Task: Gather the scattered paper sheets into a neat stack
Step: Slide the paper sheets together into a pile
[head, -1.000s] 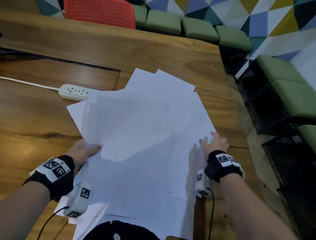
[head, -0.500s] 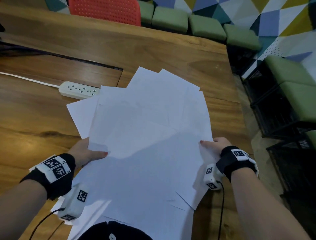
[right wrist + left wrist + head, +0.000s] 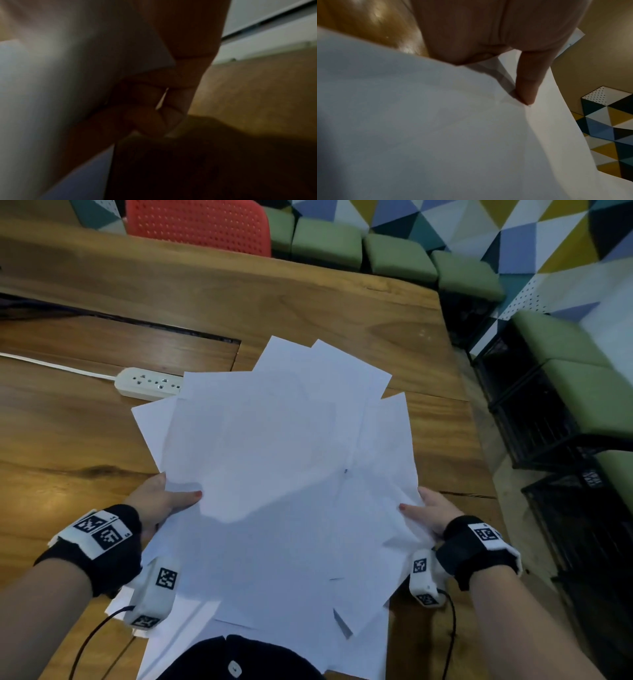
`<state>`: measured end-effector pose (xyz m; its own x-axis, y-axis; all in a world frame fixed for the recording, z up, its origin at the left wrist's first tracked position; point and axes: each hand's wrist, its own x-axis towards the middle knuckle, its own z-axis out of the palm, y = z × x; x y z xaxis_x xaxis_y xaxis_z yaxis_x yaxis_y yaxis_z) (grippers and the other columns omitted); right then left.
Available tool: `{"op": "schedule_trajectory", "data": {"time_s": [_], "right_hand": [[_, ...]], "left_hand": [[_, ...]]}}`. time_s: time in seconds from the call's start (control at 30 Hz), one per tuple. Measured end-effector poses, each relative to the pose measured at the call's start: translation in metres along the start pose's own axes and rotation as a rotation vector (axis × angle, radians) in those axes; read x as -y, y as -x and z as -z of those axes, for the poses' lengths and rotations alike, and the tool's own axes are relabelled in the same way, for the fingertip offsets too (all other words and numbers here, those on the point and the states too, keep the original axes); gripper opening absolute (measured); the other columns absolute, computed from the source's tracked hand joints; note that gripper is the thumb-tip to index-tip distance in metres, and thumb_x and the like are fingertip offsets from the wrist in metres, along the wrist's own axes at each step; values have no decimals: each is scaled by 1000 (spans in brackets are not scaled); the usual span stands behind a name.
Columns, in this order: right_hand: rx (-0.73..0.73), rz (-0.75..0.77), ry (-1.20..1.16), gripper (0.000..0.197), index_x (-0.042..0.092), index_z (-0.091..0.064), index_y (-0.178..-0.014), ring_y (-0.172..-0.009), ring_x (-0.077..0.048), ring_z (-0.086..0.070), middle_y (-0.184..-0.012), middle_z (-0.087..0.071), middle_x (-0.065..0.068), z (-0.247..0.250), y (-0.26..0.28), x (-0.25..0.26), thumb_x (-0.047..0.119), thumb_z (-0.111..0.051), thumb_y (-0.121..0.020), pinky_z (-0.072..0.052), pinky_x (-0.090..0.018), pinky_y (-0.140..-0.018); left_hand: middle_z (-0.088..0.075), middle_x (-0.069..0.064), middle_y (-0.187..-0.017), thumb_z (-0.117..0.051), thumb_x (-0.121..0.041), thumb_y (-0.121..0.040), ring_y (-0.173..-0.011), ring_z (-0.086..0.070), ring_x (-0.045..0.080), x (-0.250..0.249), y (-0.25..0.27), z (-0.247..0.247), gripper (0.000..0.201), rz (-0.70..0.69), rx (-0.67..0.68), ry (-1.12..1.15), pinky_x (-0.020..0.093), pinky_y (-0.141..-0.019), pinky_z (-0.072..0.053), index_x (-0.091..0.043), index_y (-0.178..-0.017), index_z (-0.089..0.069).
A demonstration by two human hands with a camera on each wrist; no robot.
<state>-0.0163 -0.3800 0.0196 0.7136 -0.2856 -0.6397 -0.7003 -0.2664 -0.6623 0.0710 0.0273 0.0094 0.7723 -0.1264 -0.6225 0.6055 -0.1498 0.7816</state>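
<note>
A fanned, uneven pile of white paper sheets (image 3: 274,474) spreads over the wooden table (image 3: 239,302), its near part raised toward me. My left hand (image 3: 164,501) pinches the pile's left edge, thumb on top, fingers hidden under the paper. In the left wrist view the thumb presses down on the sheets (image 3: 436,135). My right hand (image 3: 424,511) pinches the right edge, thumb on top. In the right wrist view its curled fingers (image 3: 154,121) sit under the paper (image 3: 42,94). More sheets (image 3: 359,655) lie flat below, near my body.
A white power strip (image 3: 147,383) with its cord lies at the pile's far left corner. A red chair (image 3: 198,225) and green cushioned seats (image 3: 397,258) stand past the far edge. The table's right edge drops off beside black crates (image 3: 548,422).
Both hands drew the sheets closer together and lifted the pile's near part; the right hand went from resting on the paper to pinching its edge. The sheets fan out more toward the far side.
</note>
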Motion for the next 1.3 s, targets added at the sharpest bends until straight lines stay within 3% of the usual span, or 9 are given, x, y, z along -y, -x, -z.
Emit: {"op": "schedule_trajectory", "data": {"time_s": [0.2,0.43,0.6,0.7,0.77,0.87,1.03,1.23,1.3], "right_hand": [[-204,14,13,32,11,-54,-117,-95,-27,-61,-113,-63,-11,-9,2,-15,3,-58,-86,-50,-35,-77],[89,20,-382,35,8,-53,-117,-82,-26,-67,-104,-66,-12,-15,26,-17,-10,-45,-88,-57,-38,-72],[68,-102,-50,29,5,-57,-105,-91,-32,-61,-109,-64,-20,-32,31,-17,-11,-48,-84,-49,-43,-83],[92,-99,-176,30,1,-56,-107,-86,-30,-59,-105,-63,-19,-46,31,-11,-14,-43,-84,-48,-38,-75],[33,-93,-129,26,-3,-55,-110,-91,-30,-59,-116,-62,-22,-55,30,-6,0,-52,-84,-47,-37,-77],[35,-93,-34,59,-3,-52,-118,-104,-27,-58,-132,-54,-16,-72,27,-2,36,-69,-76,-45,-37,-90],[42,21,13,30,4,-61,-106,-86,-22,-66,-104,-68,-10,-97,29,3,16,-70,-80,-54,-30,-76],[-179,2,-75,12,13,-62,-84,-93,-28,-64,-104,-69,-14,-89,30,-2,2,-63,-79,-52,-43,-90],[-151,-34,-139,15,9,-64,-94,-94,-30,-64,-106,-68,-16,-80,35,-6,4,-64,-81,-52,-39,-84]], "left_hand": [[-66,16,-99,-56,7,-85,-86,-62,31,-3,2,-2,23,26,29,-8,37,-75,-49,-7,-102,-60],[-66,17,-108,-56,6,-83,-83,-66,30,0,-1,3,36,51,53,3,37,-74,-53,-3,-118,-56],[-63,25,-115,-58,8,-82,-97,-61,38,-3,-2,5,39,71,28,-64,42,-85,-49,2,-120,-55],[-61,26,-118,-58,8,-81,-99,-60,39,-2,-2,3,39,78,36,-76,46,-90,-47,4,-120,-55],[-61,27,-118,-58,8,-82,-98,-60,38,-2,-1,3,39,76,42,-64,43,-88,-47,5,-121,-54],[-61,27,-117,-57,8,-82,-92,-61,36,0,-1,4,38,74,57,-38,41,-83,-49,4,-120,-55],[-64,24,-112,-59,6,-82,-82,-65,31,5,1,7,38,66,60,-4,33,-61,-59,3,-120,-54],[-66,19,-104,-58,7,-83,-73,-69,27,8,2,8,28,53,39,23,32,-57,-58,-5,-107,-59],[-65,19,-105,-58,8,-82,-81,-65,30,8,0,8,29,51,21,10,31,-60,-58,-4,-109,-58]]}}
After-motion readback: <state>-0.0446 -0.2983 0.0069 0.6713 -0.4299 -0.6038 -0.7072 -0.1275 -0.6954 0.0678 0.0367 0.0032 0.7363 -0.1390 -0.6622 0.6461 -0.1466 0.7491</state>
